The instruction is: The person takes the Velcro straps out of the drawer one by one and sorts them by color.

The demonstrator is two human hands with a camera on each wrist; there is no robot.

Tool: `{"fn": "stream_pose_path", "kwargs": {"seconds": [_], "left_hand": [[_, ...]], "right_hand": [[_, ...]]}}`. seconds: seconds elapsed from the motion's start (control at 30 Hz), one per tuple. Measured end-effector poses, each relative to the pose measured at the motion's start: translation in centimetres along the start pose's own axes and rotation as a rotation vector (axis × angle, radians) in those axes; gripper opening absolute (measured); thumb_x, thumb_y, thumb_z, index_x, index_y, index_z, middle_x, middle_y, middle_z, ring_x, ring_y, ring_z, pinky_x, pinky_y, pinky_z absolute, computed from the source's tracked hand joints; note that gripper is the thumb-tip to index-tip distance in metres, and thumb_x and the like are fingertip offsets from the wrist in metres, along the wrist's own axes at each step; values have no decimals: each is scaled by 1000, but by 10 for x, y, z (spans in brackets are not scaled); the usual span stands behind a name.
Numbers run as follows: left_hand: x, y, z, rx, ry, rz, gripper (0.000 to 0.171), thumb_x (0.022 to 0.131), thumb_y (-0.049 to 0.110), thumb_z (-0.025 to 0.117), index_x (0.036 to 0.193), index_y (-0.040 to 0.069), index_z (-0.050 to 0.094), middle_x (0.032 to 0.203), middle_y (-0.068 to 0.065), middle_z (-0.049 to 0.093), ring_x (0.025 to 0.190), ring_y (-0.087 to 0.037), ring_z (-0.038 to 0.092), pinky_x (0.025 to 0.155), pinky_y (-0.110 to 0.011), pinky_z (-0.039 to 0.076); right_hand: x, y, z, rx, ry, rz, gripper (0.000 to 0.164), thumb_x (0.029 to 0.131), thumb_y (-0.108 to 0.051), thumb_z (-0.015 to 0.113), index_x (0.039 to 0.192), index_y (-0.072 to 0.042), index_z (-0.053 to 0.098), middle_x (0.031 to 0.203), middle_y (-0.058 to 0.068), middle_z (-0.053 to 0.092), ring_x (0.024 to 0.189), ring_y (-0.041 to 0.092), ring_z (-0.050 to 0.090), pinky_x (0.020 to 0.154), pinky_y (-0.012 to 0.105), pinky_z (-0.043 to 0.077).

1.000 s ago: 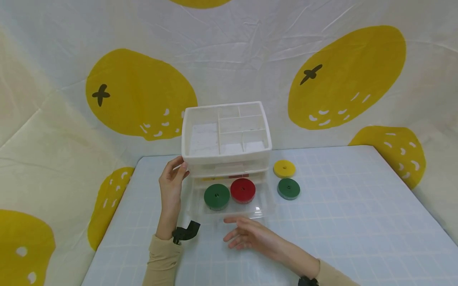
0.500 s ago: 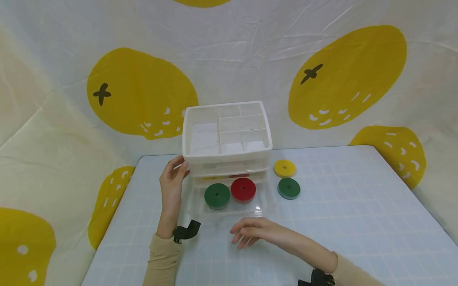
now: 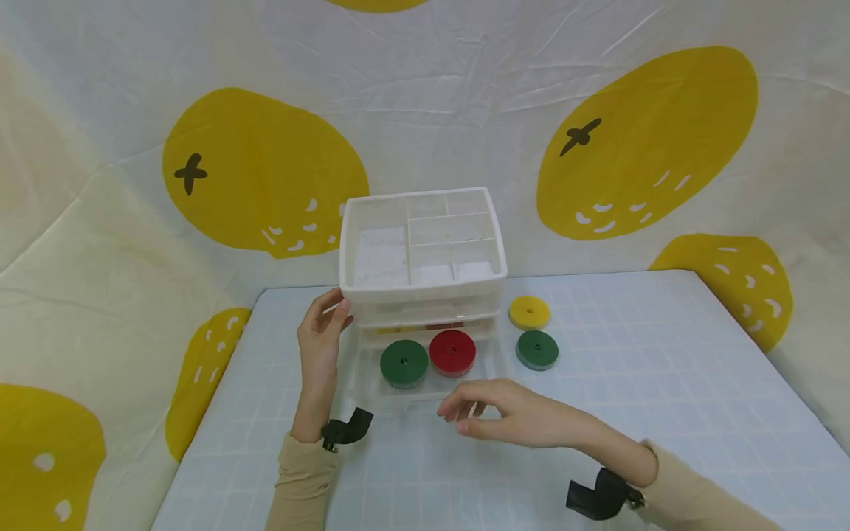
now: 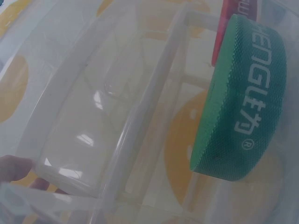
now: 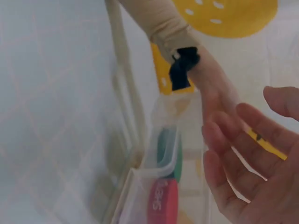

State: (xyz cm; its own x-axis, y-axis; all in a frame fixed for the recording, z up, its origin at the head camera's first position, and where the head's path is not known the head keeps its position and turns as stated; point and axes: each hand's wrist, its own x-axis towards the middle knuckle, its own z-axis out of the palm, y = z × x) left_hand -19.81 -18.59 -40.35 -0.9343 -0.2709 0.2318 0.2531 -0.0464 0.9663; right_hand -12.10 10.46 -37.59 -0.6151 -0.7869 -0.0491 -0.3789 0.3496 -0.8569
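A white drawer organizer (image 3: 425, 289) with a divided top tray stands at the back middle of the table. Its clear lower drawer (image 3: 368, 394) is pulled out and holds a green tape roll (image 3: 403, 363) and a red tape roll (image 3: 453, 352), lying flat side by side. My left hand (image 3: 320, 333) holds the organizer's front left corner with fingertips and thumb. In front of the drawer hovers my right hand (image 3: 494, 411), palm down, fingers loosely bent and holding nothing. The right wrist view shows its spread fingers (image 5: 233, 163) beside the drawer.
Right of the organizer, a yellow tape roll (image 3: 529, 313) and a second green tape roll (image 3: 537, 349) lie on the light blue checked tablecloth (image 3: 637, 383). Behind the table hangs a white cloth (image 3: 451, 110) with large yellow fruit prints.
My right hand has drawn rightward, turned from a sideways, spread pose to palm down, and then risen slightly in the head view. The left hand, organizer and rolls look unmoved.
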Motion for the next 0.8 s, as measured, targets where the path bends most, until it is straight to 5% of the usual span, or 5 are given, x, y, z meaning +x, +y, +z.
{"fn": "stream_pose_path", "kwargs": {"seconds": [0.23, 0.5, 0.8], "left_hand": [[1, -1, -1, 12, -2, -1, 34, 91, 26, 66, 121, 9, 62, 114, 2, 62, 102, -17, 59, 92, -27, 55], [2, -2, -2, 2, 9, -1, 35, 91, 25, 66, 121, 9, 63, 113, 1, 62, 101, -16, 59, 92, -28, 55], [2, -2, -1, -15, 0, 7, 34, 91, 22, 66, 121, 7, 62, 112, 2, 61, 100, -16, 59, 88, -26, 56]], "right_hand": [[9, -3, -15, -319, 110, -58, 23, 96, -28, 59, 118, -28, 63, 115, -14, 63, 107, 5, 56, 93, 26, 52], [30, 12, -27, -681, 201, -144, 27, 89, -20, 67, 116, -15, 65, 115, -3, 65, 106, 15, 58, 90, 31, 53], [45, 37, -29, -801, 218, -116, 42, 87, -31, 70, 125, -14, 61, 129, 4, 61, 121, 24, 53, 101, 44, 48]]}}
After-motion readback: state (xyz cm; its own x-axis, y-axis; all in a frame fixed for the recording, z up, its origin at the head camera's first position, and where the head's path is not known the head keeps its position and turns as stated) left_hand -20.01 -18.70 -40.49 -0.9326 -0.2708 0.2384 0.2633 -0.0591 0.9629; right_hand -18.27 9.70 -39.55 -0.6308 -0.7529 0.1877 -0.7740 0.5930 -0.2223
